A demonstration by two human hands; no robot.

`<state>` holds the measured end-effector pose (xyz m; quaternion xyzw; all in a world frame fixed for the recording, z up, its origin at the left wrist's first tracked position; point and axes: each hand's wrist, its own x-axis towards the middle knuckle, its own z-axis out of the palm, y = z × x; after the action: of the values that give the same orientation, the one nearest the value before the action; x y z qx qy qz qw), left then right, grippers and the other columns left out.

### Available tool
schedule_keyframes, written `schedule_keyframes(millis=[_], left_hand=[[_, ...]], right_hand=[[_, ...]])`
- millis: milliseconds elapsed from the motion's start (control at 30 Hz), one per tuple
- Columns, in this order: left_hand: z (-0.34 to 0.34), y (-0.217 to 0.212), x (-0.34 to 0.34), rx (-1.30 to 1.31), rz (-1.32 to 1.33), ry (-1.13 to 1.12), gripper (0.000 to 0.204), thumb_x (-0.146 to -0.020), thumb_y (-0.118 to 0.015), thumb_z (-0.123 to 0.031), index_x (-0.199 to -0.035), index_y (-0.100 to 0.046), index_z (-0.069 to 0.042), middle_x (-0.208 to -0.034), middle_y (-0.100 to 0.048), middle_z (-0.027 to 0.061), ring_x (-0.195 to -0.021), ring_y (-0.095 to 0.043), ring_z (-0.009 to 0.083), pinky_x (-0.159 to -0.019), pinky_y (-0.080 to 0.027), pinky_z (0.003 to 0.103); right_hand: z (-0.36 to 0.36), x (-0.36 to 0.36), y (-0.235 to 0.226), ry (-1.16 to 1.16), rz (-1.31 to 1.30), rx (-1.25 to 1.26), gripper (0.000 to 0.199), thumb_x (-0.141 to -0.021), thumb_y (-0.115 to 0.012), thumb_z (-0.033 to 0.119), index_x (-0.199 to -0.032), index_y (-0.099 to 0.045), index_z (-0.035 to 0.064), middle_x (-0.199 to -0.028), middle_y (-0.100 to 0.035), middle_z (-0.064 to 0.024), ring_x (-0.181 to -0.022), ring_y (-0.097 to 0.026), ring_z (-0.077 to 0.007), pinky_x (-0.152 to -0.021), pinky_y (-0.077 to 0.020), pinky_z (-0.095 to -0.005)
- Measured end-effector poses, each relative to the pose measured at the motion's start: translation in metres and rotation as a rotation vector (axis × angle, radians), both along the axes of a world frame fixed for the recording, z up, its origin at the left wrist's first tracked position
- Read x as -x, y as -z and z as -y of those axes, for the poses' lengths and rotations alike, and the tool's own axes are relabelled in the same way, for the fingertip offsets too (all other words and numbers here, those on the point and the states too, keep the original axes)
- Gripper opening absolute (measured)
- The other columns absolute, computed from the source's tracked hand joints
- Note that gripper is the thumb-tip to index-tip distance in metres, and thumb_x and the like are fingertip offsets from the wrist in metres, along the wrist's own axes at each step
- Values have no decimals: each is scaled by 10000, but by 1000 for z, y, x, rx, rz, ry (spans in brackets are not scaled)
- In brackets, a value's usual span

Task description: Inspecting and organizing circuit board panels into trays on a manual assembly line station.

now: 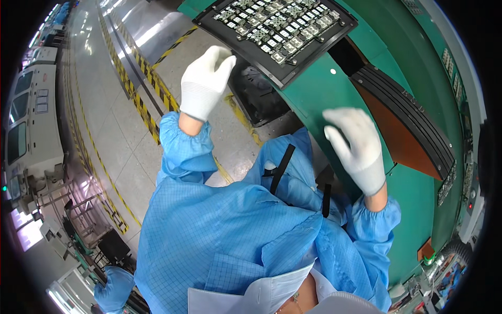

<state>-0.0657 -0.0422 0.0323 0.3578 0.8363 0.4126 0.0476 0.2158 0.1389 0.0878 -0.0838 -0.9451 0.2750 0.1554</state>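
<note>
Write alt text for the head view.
Left hand in a white glove reaches toward a black tray of small parts on a green workbench. Right hand, also gloved, hovers over the bench beside stacked black trays.

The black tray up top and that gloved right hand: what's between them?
In the head view, only green machine surface lies between the black tray and the right hand, with a small white dot on it; nothing else sits there.

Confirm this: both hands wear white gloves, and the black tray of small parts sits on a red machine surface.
Not quite. In the head view the left hand and right hand do wear white gloves, but the black tray of small parts sits on a green machine surface, not a red one.
</note>
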Motion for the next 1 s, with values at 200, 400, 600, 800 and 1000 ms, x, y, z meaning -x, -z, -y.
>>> schedule_keyframes(millis=[200,400,600,800,1000], left_hand=[[-24,-1,23,106,-661,163,461,-804,-650,-64,-1255,-668,-157,-1069,-613,132,-1005,-604,324,-881,-527,423],[-30,4,38,157,-652,235,497,-769,-653,-39,-1243,-674,-184,-1054,-597,123,-1006,-596,320,-888,-530,419],[-31,-1,43,108,-632,285,384,-769,-648,-41,-1130,-706,-156,-1009,-599,111,-978,-595,318,-878,-531,415],[-18,-21,73,-27,3,356,306,-937,-682,-192,-1231,-711,-111,-1145,-731,70,-1051,-693,181,-921,-545,302],[-17,-6,145,-80,-165,50,354,-952,-688,-243,-1218,-701,-11,-1136,-748,141,-1042,-716,214,-940,-544,315]], right_hand=[[-12,78,36,70,-99,-109,567,-825,-804,288,-1316,-616,76,-1125,-636,-140,-1081,-598,-329,-958,-484,-427],[-13,100,58,122,-41,-102,680,-732,-866,370,-1329,-630,149,-1015,-572,-100,-1001,-565,-304,-931,-467,-414],[-28,106,53,53,-35,-95,616,-706,-881,384,-1235,-667,153,-966,-540,-88,-946,-544,-294,-863,-471,-422],[-43,104,46,-87,-31,24,494,-758,-865,321,-1156,-673,101,-969,-550,-77,-932,-569,-253,-838,-487,-376],[-81,110,60,267,-307,386,279,-968,-664,130,-1230,-671,35,-1035,-671,-89,-969,-668,-188,-873,-522,-330]])
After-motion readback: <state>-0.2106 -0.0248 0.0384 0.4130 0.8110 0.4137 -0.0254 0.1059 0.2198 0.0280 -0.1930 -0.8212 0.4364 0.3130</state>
